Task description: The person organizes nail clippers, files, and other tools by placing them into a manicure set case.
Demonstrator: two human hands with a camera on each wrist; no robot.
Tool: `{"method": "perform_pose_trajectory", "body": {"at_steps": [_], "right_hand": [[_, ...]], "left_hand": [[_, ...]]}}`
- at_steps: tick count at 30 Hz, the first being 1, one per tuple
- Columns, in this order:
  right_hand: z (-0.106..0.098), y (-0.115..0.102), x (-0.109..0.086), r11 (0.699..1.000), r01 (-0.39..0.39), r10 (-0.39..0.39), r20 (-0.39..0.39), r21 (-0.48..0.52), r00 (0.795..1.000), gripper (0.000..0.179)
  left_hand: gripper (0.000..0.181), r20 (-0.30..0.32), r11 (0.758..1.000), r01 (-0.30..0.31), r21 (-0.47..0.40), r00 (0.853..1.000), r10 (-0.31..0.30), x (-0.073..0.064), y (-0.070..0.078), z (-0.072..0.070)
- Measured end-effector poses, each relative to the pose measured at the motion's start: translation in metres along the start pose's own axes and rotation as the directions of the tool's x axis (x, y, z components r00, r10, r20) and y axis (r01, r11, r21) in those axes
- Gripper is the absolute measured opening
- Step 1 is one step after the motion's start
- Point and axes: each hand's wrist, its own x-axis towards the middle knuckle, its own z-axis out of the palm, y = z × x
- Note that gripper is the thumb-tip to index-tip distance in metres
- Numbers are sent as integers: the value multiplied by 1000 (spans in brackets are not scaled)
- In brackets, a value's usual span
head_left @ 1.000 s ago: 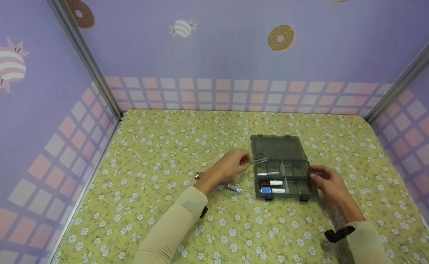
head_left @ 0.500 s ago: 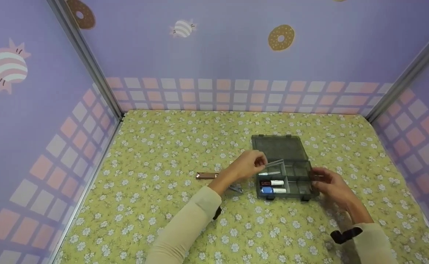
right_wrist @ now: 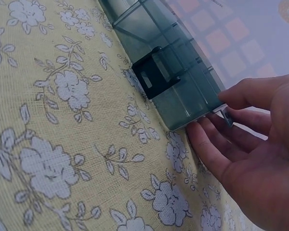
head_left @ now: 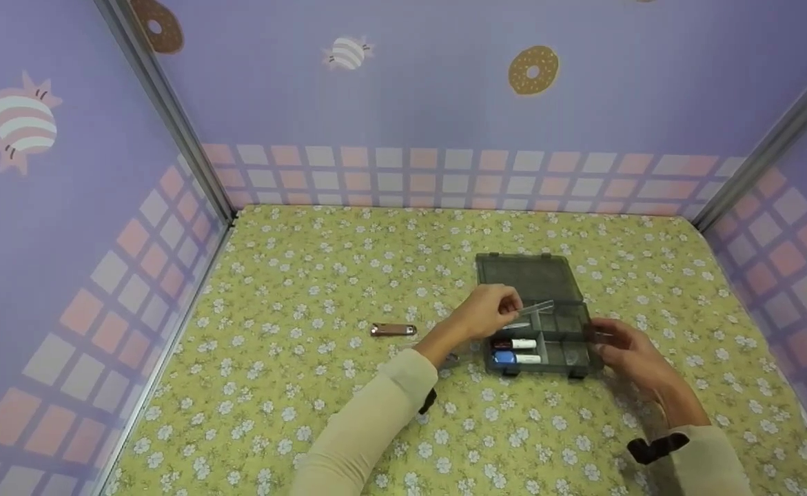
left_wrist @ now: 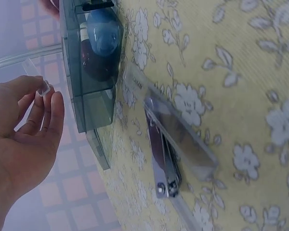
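Observation:
My left hand (head_left: 489, 311) pinches a thin clear plastic tube (head_left: 537, 308) above the compartments of a dark see-through organizer box (head_left: 574, 353). The left wrist view shows the tube's open end (left_wrist: 45, 89) at the fingertips. At the box's right side, my right hand (head_left: 634, 351) grips the wall; the thumb lies at the top edge, with fingers lower down, in the right wrist view. Inside the front left compartment lie a dark red nail polish bottle (head_left: 513, 344) and a blue one (head_left: 515, 358), both white-capped. A slim pale item (head_left: 517, 326) behind them is partly hidden.
The box lid (head_left: 530, 275) lies folded back. A copper-coloured nail clipper (head_left: 393, 330) is left of my forearm. Another nail clipper (left_wrist: 160, 159) and a clear plastic sleeve (left_wrist: 183, 137) lie beside the box, mostly hidden by my left arm in the head view.
My left hand has carried the clear tube rightward, from the box's left edge to over its compartments. The copper-coloured nail clipper has come into full view. My right hand stays at the box.

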Motion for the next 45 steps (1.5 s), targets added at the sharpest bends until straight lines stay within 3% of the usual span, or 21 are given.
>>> {"method": "perform_pose_trajectory", "body": {"at_steps": [14,19,35,40,45], "right_hand": [[1,0,0,1000,25,-25,-14,-12,1000,60],[2,-1,-1,1000,0,0,-23,7,1000,62],[0,1,0,1000,-8,7,-32,-20,999,60],[0,0,0,1000,-7,7,-28,-3,1000,60],[2,0,0,1000,-26,26,-21,4,999,62]], "left_hand": [[12,-17,997,46,-68,999,-47,30,14,17],[9,-21,996,51,-75,998,-53,38,19,21],[10,24,997,70,32,997,-70,49,32,51],[11,25,994,77,81,997,-79,49,32,55],[12,30,995,85,57,996,-86,47,30,55]]}}
